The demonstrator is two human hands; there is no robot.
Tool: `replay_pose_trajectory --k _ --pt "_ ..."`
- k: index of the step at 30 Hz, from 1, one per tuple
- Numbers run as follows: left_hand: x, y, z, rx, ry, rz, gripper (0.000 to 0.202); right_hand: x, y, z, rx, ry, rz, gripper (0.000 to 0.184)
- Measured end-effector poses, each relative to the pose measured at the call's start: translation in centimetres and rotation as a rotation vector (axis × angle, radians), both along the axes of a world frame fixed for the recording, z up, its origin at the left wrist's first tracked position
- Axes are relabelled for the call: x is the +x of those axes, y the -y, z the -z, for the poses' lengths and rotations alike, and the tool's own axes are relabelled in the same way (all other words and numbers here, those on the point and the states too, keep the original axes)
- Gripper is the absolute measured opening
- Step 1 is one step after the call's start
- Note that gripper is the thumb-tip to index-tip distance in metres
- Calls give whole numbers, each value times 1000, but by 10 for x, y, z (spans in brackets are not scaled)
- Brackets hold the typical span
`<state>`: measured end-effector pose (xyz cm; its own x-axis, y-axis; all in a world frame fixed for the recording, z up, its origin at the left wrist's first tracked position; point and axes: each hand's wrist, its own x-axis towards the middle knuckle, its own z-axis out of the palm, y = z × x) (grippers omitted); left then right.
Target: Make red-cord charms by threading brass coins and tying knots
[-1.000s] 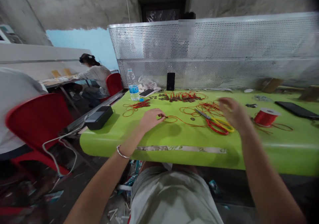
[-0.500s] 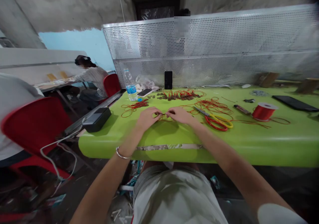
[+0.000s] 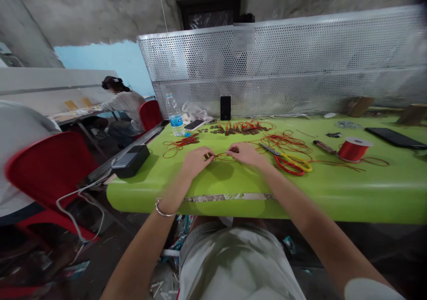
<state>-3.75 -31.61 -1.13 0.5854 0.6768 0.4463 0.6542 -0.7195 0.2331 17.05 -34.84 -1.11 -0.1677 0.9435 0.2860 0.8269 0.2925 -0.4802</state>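
Note:
Over the green table, my left hand [image 3: 199, 158] pinches a thin red cord [image 3: 220, 155] between thumb and fingers. Facing it, my right hand [image 3: 243, 153] is closed on the same cord, which spans the short gap between them. Whether a small coin is also in my left fingers is hard to see. Just beyond my hands lies a row of dark coin-like discs with red cords [image 3: 243, 127]. A loose heap of red cord [image 3: 287, 142] sits to the right of my right hand, with yellow-and-red-handled scissors [image 3: 292, 163] beside it.
A red thread spool [image 3: 354, 150], a lighter [image 3: 324, 147] and a black phone [image 3: 395, 138] lie to the right. A water bottle [image 3: 175, 117], another bundle of corded discs [image 3: 187, 140] and a black box [image 3: 130, 161] stand left. A perforated metal screen [image 3: 283, 68] closes off the back.
My hands have drawn apart, the right moving a little to the right and the left slightly to the left. The cord between them now shows as a longer stretch.

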Motion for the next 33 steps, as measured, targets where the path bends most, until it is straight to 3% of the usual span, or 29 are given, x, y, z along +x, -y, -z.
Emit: replay_pose_trajectory --k 22,28,33 --pt "-6 13 3 124 -210 -28 21 11 10 -6 -37 7 24 13" --pt "-9 18 6 110 -177 131 31 10 11 -5 -32 21 18 13" --pt "-9 17 7 67 -173 98 31 11 16 -10 -48 49 31 12"
